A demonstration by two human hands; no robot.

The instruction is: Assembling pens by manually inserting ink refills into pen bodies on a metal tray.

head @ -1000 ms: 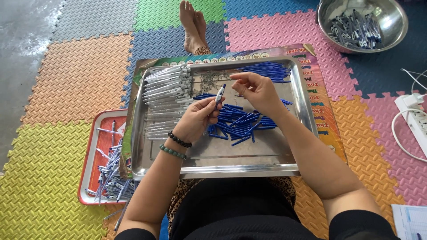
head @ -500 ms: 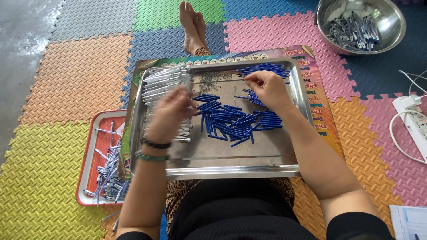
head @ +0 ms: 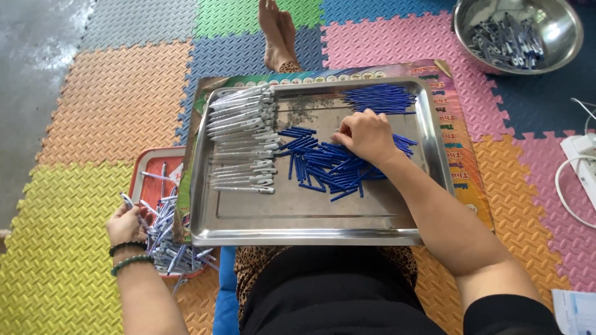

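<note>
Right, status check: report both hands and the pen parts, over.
Left hand on the pens in the red tray. Right hand on the blue tubes in the steel tray. Nothing blocking either.

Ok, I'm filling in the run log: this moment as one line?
left hand: at pens in red tray | right hand: on blue tubes | steel tray: on lap
</note>
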